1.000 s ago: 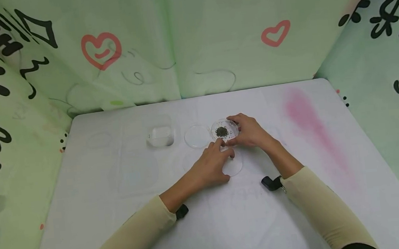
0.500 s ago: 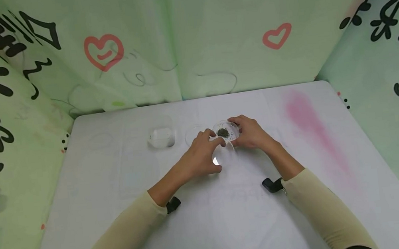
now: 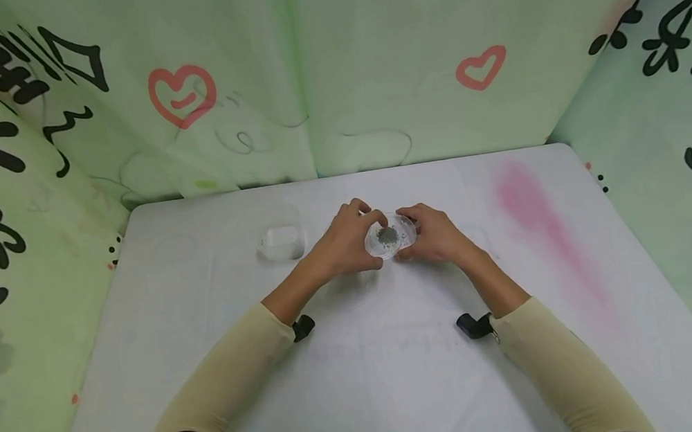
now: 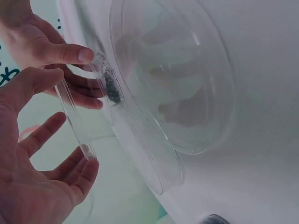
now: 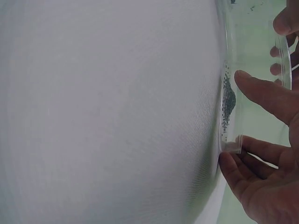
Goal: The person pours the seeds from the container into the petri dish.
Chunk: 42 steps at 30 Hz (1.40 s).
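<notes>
My left hand [image 3: 348,240] pinches a clear petri dish lid [image 4: 74,117] by its edges, thumb on one side and fingertips on the other. It holds the lid over a clear petri dish [image 5: 235,144], overlapping it in the head view. A small heap of dark granules [image 5: 229,100] lies in that dish, with loose grains scattered around it. From the right, my right hand [image 3: 432,234] grips the dish's rim between thumb and fingers, the dish low at the white tabletop. Part of the lid is hidden behind the left fingers.
Two more clear round dishes stand close by in the left wrist view, a large near one [image 4: 182,70] and one behind it [image 4: 145,149]. A clear container [image 3: 281,243] is left of the hands. The white-covered table [image 3: 399,378] meets green curtains [image 3: 357,69] at the back and sides.
My left hand has lifted the lid off the table in front and carried it up and back over the granule dish. The right hand stays at the dish's right side.
</notes>
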{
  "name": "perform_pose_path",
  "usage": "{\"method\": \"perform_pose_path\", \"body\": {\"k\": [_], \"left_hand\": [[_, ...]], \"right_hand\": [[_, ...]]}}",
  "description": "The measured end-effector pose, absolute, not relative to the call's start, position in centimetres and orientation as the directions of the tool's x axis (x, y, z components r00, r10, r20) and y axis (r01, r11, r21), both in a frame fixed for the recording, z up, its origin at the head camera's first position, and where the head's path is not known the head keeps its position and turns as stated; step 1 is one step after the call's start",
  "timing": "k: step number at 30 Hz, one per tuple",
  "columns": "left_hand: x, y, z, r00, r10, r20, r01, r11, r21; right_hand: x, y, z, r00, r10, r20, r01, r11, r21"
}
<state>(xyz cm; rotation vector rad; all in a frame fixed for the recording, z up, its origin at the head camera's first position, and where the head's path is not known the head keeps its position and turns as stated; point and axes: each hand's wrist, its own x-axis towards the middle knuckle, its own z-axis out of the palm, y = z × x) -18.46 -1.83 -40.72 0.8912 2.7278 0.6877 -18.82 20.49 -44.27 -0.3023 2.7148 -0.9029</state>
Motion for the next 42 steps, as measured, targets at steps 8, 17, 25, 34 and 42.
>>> {"method": "perform_pose_path", "body": {"k": [8,17,25,34,42], "left_hand": [[-19.7,-0.8,-41.3,-0.792,0.609,-0.049,0.512,0.705,0.49],[-20.7,-0.2,-42.0,-0.778,0.623,-0.079,0.508,0.699,0.503],[-21.1,0.5,-42.4,-0.757,0.645,-0.099,0.522,0.689,0.502],[-21.3,0.8,-42.6,-0.747,0.657,-0.102,0.529,0.68,0.507],[-21.5,1.3,-42.8,-0.726,0.679,-0.107,0.561,0.675,0.479]], "right_hand": [[-18.4,20.9,-44.4,-0.943,-0.274,-0.189,-0.098,0.769,-0.631],[-18.5,20.7,-44.6,-0.94,-0.281,-0.191,-0.097,0.761,-0.641],[-18.5,20.9,-44.4,-0.942,-0.281,-0.186,-0.095,0.752,-0.653],[-18.4,20.9,-44.3,-0.942,-0.272,-0.196,-0.079,0.748,-0.659],[-18.5,20.9,-44.4,-0.943,-0.29,-0.164,-0.123,0.762,-0.636]]}}
